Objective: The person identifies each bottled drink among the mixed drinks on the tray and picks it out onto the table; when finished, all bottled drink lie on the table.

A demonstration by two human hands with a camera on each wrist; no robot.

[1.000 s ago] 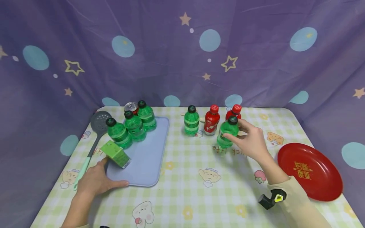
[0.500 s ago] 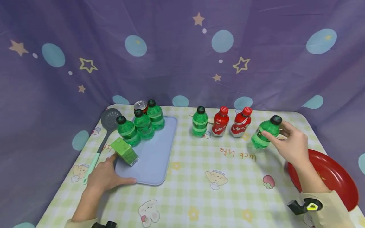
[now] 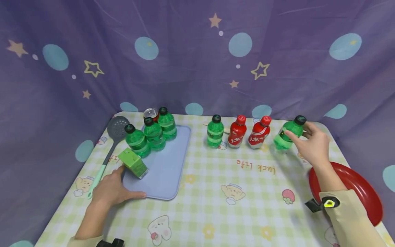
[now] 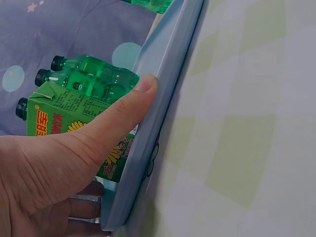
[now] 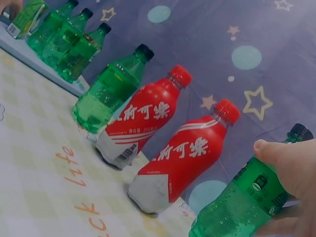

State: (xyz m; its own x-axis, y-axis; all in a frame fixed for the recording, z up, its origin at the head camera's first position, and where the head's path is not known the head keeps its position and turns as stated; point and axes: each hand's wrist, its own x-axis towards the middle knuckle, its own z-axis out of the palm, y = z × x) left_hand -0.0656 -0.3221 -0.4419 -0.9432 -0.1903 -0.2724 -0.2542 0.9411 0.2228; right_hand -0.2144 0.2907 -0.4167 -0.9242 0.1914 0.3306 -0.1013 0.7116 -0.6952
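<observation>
My right hand (image 3: 314, 142) grips a green soda bottle (image 3: 287, 137) with a black cap, tilted, at the right end of a row. Beside it stand two red cola bottles (image 3: 258, 133) and another green bottle (image 3: 215, 132). My left hand (image 3: 111, 188) holds the near left corner of a blue tray (image 3: 162, 178), thumb along the front rim and fingers at the left edge. On the tray, a green drink carton (image 4: 64, 106) stands by that hand. Several green bottles (image 3: 154, 135) line the tray's left side behind the carton.
A grey skimmer (image 3: 117, 128) with a mint handle lies left of the tray. Behind the tray bottles a can (image 3: 151, 113) is partly hidden. A red oval plate (image 3: 364, 195) lies at the right, partly under my right forearm. A purple curtain (image 3: 185, 68) encloses the table.
My right hand has carried the green bottle rightward, from in front of the right cola bottle to the row's right end, then slightly back. My left hand stays at the tray corner.
</observation>
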